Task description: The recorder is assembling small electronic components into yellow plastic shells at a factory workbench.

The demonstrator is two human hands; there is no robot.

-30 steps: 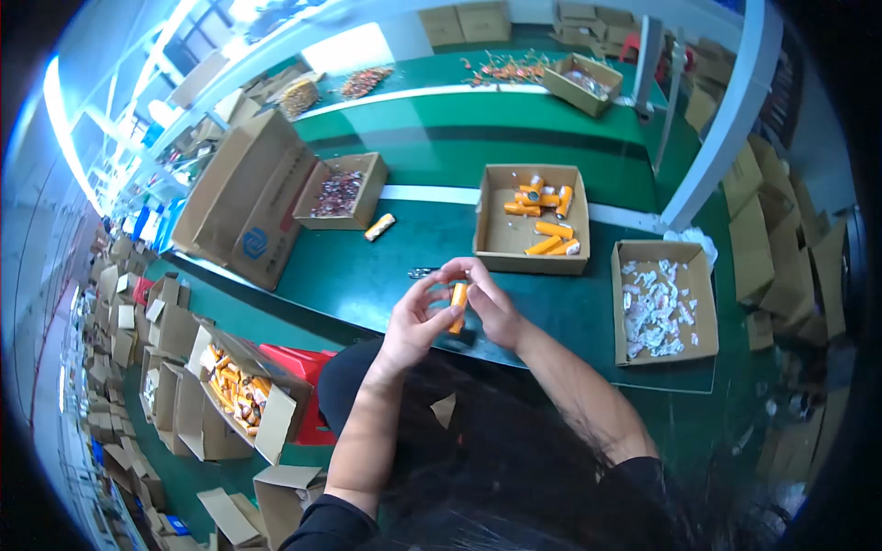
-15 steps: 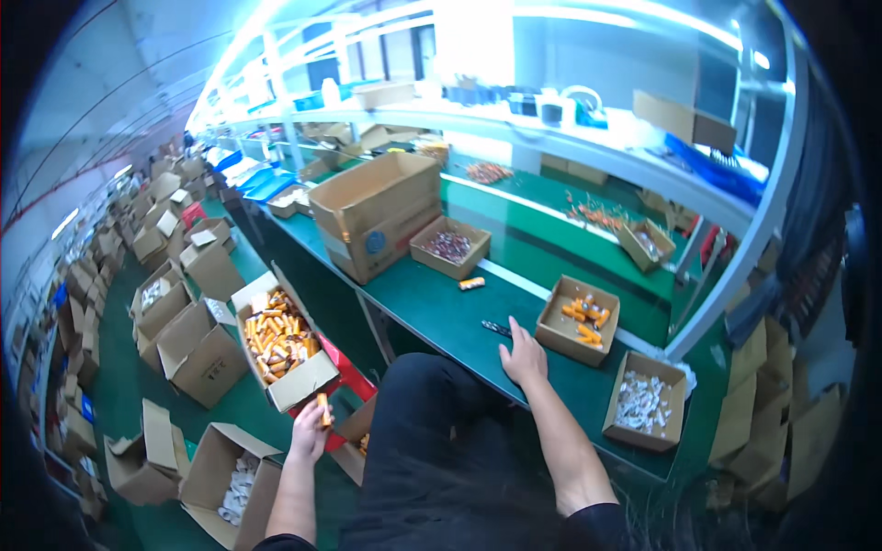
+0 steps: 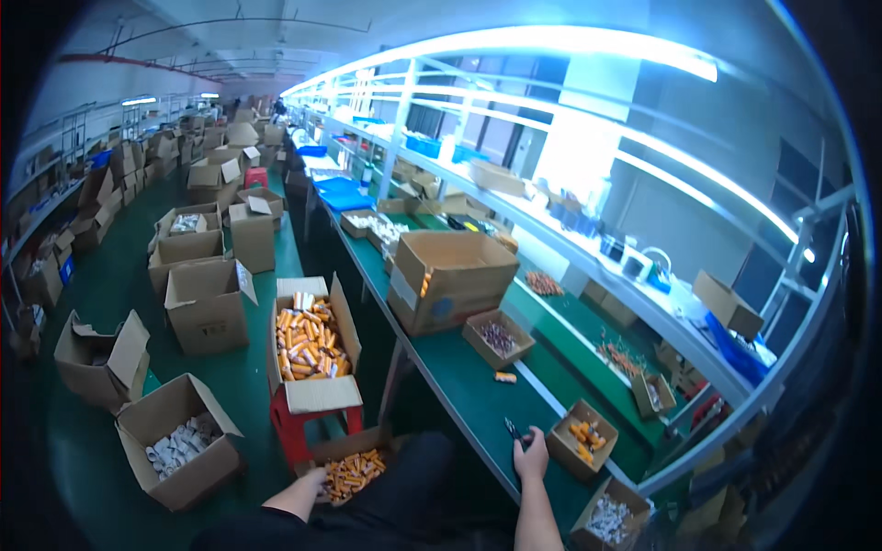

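Note:
My left hand (image 3: 312, 484) is down at the near left side of a low cardboard box (image 3: 395, 439) filled with small orange cylinders (image 3: 356, 473). Its fingertips are hard to make out, and whether they hold a cylinder does not show. Over the green bench, my right hand (image 3: 530, 455) has its fingers closed round a small dark hand tool (image 3: 513, 429), whose exact kind is unclear. Just right of that hand stands a shallow box (image 3: 558, 444) with several orange pieces. One loose orange cylinder (image 3: 504, 377) lies farther up the bench.
A fuller box of orange cylinders (image 3: 315, 397) rests on a red stool (image 3: 289, 439). White pieces fill a box (image 3: 643, 505) at the bench's near end. A large carton (image 3: 459, 275) and a box of dark red bits (image 3: 478, 349) stand farther along. Open cartons (image 3: 207, 312) line the floor at left.
My left hand has gone from the upper box, where it held an orange cylinder, down to the lower box. My right hand has closed on the dark tool. The view has swung left.

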